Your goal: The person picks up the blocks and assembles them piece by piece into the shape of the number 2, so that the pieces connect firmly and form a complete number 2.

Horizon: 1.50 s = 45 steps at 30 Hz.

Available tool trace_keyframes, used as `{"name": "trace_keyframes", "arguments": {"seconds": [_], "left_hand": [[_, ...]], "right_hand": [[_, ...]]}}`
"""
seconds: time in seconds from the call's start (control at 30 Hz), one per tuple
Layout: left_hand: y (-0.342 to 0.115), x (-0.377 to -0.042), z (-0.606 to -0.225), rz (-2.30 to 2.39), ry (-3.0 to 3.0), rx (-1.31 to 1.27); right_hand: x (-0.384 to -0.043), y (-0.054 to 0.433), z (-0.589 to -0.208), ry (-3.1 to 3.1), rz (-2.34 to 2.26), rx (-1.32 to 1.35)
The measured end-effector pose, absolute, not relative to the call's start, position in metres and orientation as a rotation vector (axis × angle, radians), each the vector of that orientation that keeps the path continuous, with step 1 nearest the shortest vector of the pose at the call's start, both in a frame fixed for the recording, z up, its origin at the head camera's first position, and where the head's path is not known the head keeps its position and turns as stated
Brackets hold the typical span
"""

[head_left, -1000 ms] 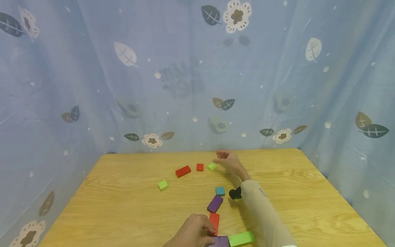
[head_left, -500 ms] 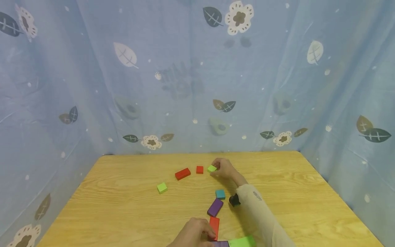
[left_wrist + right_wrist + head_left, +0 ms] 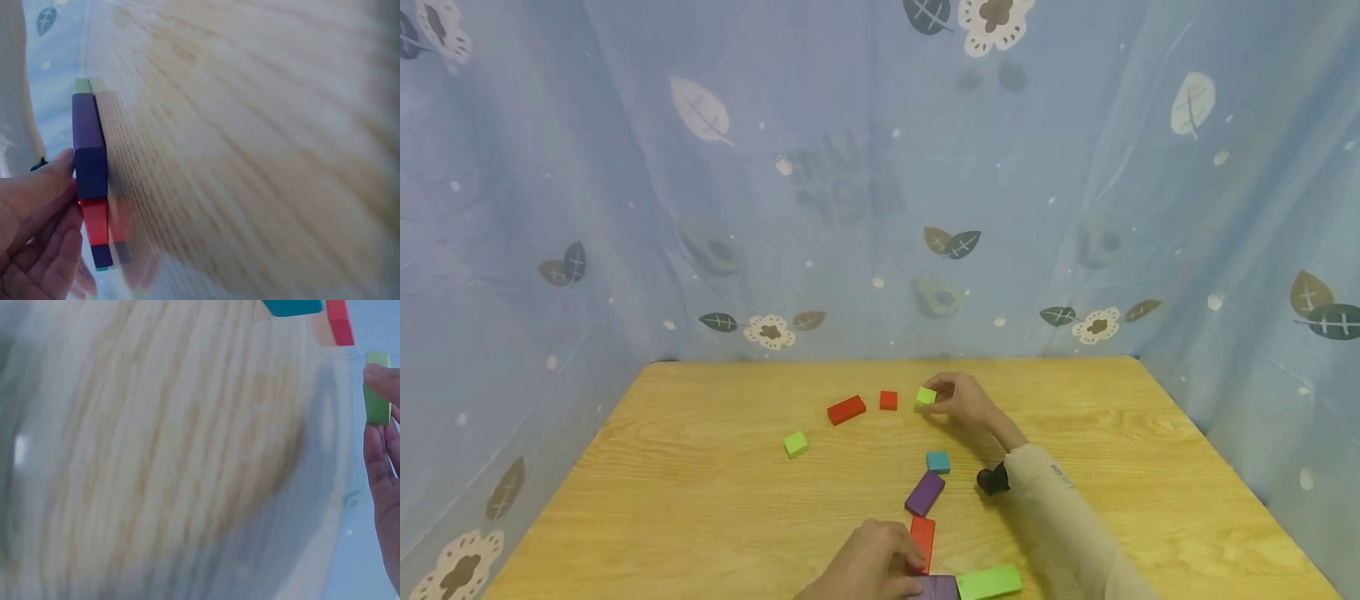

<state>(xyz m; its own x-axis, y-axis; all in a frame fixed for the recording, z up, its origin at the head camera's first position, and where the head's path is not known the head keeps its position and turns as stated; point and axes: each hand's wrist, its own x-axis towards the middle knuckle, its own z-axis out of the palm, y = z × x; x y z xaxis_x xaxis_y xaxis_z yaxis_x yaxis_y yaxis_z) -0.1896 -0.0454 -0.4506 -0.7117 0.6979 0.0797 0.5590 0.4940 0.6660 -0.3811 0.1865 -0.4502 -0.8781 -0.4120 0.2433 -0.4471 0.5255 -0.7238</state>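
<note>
My right hand [image 3: 964, 402] pinches a light green block [image 3: 925, 396] between thumb and fingers near the table's far edge. In the right wrist view, that hand holds the green block [image 3: 377, 400] up off the wood. At the near edge, my left hand [image 3: 867, 560] has bent fingers at a purple block [image 3: 942, 588], its thumb on the block and its fingertips by the adjoining red block [image 3: 922, 540]. Beyond the red block comes another purple block [image 3: 925, 493], then a teal block [image 3: 937, 462]. A long green block [image 3: 990, 581] adjoins the near purple one on the right.
A small red block [image 3: 888, 401], a longer red block [image 3: 846, 410] and a green block [image 3: 796, 444] lie loose on the wooden table [image 3: 700, 500]. A blue patterned curtain [image 3: 850, 208] encloses the back and sides. A black device [image 3: 993, 479] sits at the right wrist.
My right hand has closed its fingers on the far green block, picked it up and shifted it slightly right. The left hand stays at the near purple block.
</note>
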Motion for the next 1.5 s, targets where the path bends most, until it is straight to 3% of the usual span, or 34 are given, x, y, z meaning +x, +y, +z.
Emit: {"name": "trace_keyframes", "arguments": {"seconds": [0.37, 0.57, 0.9, 1.5], "left_hand": [[-0.045, -0.192, -0.448, 1.063, 2.563, 1.007], [-0.042, -0.196, -0.446, 1.01, 2.643, 1.104], [-0.04, -0.199, -0.439, 0.986, 2.673, 1.131], [-0.044, -0.189, -0.446, 0.976, 2.678, 1.148]], "right_hand": [[-0.368, 0.193, -0.428, -2.656, 1.341, 0.976], [-0.359, 0.197, -0.414, -2.647, 1.317, 1.055], [-0.343, 0.195, -0.383, -2.695, 1.339, 1.069], [-0.358, 0.205, -0.438, -2.755, 1.451, 1.071]]}}
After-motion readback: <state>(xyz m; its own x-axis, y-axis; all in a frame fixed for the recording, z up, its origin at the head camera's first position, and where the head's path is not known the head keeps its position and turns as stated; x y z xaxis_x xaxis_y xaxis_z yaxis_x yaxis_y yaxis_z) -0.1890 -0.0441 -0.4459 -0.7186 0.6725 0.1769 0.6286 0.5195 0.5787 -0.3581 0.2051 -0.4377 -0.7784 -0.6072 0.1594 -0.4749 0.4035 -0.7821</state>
